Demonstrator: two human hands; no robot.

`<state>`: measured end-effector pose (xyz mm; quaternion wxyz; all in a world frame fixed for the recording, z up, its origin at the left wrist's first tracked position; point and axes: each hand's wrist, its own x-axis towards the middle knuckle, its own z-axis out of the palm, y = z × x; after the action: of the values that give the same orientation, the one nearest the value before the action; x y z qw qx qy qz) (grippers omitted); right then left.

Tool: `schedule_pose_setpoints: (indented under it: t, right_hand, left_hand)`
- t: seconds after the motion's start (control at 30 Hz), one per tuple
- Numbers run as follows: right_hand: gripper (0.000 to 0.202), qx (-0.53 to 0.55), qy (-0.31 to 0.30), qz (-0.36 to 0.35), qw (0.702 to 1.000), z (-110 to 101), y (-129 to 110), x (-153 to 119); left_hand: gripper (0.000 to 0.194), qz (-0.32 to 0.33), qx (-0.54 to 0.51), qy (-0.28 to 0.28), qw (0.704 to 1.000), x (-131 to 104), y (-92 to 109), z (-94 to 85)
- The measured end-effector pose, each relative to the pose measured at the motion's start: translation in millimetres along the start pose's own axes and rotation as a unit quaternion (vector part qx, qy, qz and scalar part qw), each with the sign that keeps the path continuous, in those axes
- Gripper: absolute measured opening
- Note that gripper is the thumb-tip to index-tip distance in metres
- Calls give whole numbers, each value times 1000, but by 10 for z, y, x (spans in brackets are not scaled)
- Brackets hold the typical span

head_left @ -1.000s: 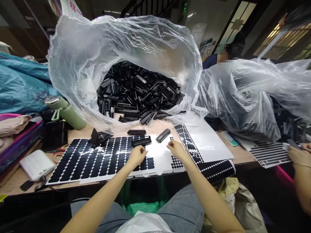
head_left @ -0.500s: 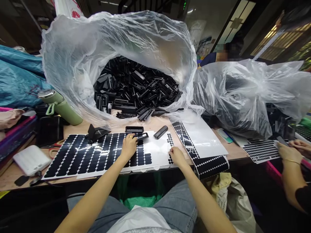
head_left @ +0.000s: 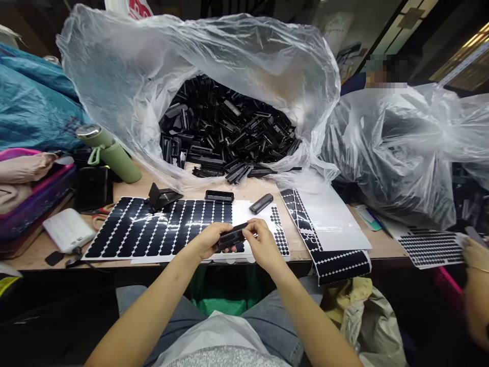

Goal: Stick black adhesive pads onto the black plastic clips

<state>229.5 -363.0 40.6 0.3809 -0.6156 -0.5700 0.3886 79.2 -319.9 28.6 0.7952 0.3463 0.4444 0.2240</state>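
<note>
My left hand (head_left: 212, 239) is closed around a long black plastic casing (head_left: 233, 235), held tilted just above the sticker sheets. My right hand (head_left: 263, 243) is at the casing's right end, thumb and forefinger pinched against it; whether a small sticker is between them is hidden. Under and left of the hands lies a sheet of black oblong stickers (head_left: 130, 229). A sheet of small round black stickers (head_left: 281, 237) shows just right of my right hand. Beyond the hands lie an open black casing (head_left: 219, 197), another black casing (head_left: 261, 204) and an angular black piece (head_left: 162, 198).
A big clear plastic bag (head_left: 126, 102) full of black casings stands at the back. On the left are a green bottle (head_left: 120, 160) and a white box (head_left: 69, 229). More sticker strips (head_left: 344, 262) hang over the front edge. A co-worker's hand (head_left: 476, 260) is far right.
My left hand has lifted the black casing off the sheet and brought it nearer. My right hand has left the round stickers and moved left to the casing's end. The view has shifted slightly.
</note>
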Motion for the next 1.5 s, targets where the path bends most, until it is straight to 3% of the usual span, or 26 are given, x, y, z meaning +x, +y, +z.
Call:
schedule_pose_setpoints:
  t: [0.4, 0.5, 0.57, 0.67, 0.8, 1.17, 1.33, 1.5]
  right_hand:
    - [11, -20, 13, -11, 1000, 43, 20, -51]
    - [6, -56, 58, -33, 996, 123, 202, -9]
    - [12, -110, 82, -5, 991, 216, 382, 40]
    - [13, -179, 69, 54, 980, 390, 631, 105]
    - [5, -197, 65, 77, 975, 543, 764, 116]
    - [8, -170, 70, 73, 980, 557, 708, 38]
    - [12, -81, 11, 23, 996, 412, 491, -36]
    - [12, 31, -68, -10, 997, 209, 187, -34]
  left_hand:
    - [15, 13, 0, 15, 1000, 7, -60, 54]
    - [15, 9, 11, 50, 999, 66, -114, -22]
    - [16, 6, 21, 101, 995, 133, -160, -111]
    - [18, 3, 25, 156, 987, 245, -233, -256]
    - [18, 0, 16, 177, 984, 336, -313, -367]
    - [18, 2, -9, 169, 986, 391, -368, -432]
    - [22, -43, -27, 118, 992, 317, -301, -422]
    - [18, -95, -32, 47, 994, 205, -197, -250]
